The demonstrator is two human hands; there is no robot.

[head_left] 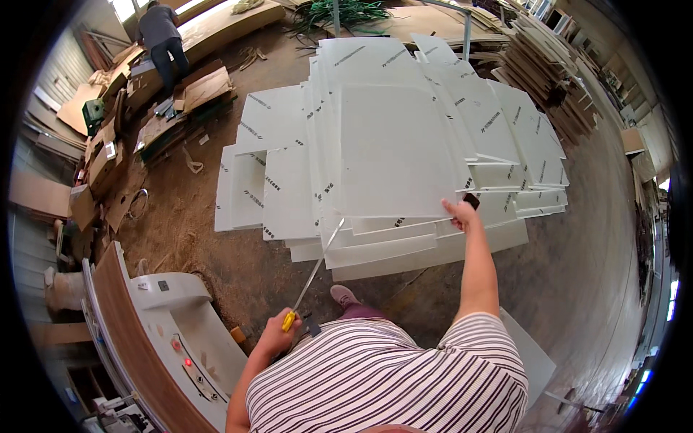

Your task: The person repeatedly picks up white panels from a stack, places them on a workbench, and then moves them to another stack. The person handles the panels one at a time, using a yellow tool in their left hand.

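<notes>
My left hand (276, 333), low and near my body, is closed round the yellow handle of a tool with a long, thin, silvery blade (317, 268). The blade slants up and away, and its far end meets the near left corner of the top white panel (393, 155). That panel lies flat on a stack of white sheets. At its near right corner is my right hand (462, 215), closed around a small dark block-like thing (471, 200) whose kind I cannot make out. The right thumb lies by the panel's edge.
More white sheets with dark printed marks (289, 180) spread unevenly around the panel. A white machine with lit buttons (188, 353) stands close on my left. Stacked boards (541, 72) are at the far right. Another person (160, 36) bends over boards at the far left.
</notes>
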